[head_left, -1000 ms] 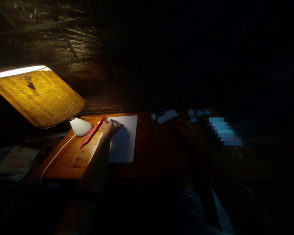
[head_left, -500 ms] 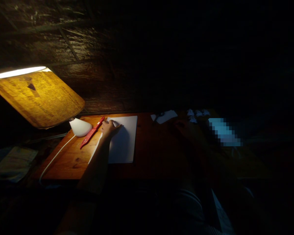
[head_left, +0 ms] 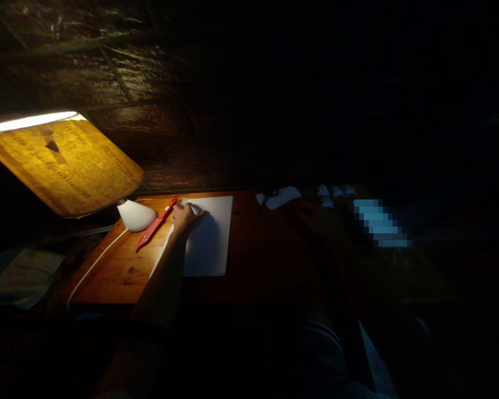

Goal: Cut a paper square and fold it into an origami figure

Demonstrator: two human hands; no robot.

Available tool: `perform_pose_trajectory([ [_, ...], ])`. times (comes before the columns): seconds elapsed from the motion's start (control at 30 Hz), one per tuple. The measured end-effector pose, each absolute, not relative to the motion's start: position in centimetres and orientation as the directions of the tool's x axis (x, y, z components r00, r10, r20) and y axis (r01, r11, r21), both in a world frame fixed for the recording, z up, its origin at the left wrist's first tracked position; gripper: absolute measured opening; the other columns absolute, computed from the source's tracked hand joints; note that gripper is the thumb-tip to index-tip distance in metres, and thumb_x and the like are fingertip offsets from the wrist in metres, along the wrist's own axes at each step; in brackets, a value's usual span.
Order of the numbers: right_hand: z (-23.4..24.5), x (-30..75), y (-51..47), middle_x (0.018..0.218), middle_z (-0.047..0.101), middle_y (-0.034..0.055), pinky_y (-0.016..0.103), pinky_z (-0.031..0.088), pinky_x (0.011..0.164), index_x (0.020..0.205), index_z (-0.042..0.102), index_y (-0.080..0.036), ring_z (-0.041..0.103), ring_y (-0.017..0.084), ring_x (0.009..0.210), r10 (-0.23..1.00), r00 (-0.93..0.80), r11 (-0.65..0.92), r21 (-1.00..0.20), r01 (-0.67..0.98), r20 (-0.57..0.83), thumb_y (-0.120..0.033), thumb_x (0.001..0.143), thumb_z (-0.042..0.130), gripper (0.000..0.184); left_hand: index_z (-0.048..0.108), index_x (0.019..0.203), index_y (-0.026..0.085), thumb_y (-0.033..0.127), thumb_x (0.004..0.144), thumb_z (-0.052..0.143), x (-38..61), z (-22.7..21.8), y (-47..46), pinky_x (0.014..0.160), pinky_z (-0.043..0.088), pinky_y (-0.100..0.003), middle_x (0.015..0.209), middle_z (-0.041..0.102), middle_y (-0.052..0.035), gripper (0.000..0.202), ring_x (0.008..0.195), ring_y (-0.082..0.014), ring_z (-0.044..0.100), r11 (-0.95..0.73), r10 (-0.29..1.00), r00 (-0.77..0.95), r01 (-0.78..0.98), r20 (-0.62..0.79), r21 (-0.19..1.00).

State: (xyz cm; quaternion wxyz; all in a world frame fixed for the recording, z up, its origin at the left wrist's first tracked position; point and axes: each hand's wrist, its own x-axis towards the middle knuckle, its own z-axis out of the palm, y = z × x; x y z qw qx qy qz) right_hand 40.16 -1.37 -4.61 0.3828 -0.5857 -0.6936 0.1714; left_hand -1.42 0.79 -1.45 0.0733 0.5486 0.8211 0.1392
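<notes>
My left hand rests on the upper left part of a stack of white paper. Its thumb stretches to the right, apart from the loosely bent fingers, and nothing shows in its grasp. Just left of it lies a red knife-shaped thing with pale marks, slanting across the wooden table. Deep shadow covers my right hand, which lies on the table further right; its fingers cannot be made out. Close by are a white paper piece with dark scissors on it and several small crumpled or folded white papers.
A lit lamp with a yellow printed shade and white base stands at the left, its white cord hanging over the table edge. A blurred-out bright rectangle lies at the right. Behind the table rises a dark tiled wall.
</notes>
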Motion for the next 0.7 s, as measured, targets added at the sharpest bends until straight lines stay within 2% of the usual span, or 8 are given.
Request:
perform_pose_trajectory([
  [0.2,-4.9,40.1,-1.1,0.1,0.079,0.0059,0.035,0.054,0.087,0.09,0.077,-0.021,0.072,0.023,0.094,0.938,-0.024,0.273,-0.696,0.664,0.345,-0.017,0.082,0.061,0.018,0.059,0.135,0.01,0.059,0.081,0.069,-1.9,-2.0,1.1,0.11,0.034,-0.062,0.145,0.044,-0.0334,0.073,0.137,-0.0512,0.044,0.345,0.923,-0.383,0.869,0.041,0.355],
  [0.7,-5.6,40.4,-0.8,0.096,0.079,0.0056,0.035,0.053,0.081,0.09,0.077,-0.023,0.071,0.024,0.088,0.934,-0.015,0.274,-0.69,0.67,0.357,-0.022,0.082,0.062,0.017,0.067,0.104,0.016,0.049,0.056,0.089,-3.1,-4.2,2.4,0.107,0.03,-0.071,0.133,0.051,-0.0295,0.063,0.129,-0.0579,0.046,0.251,0.889,-0.417,0.79,0.19,0.559],
])
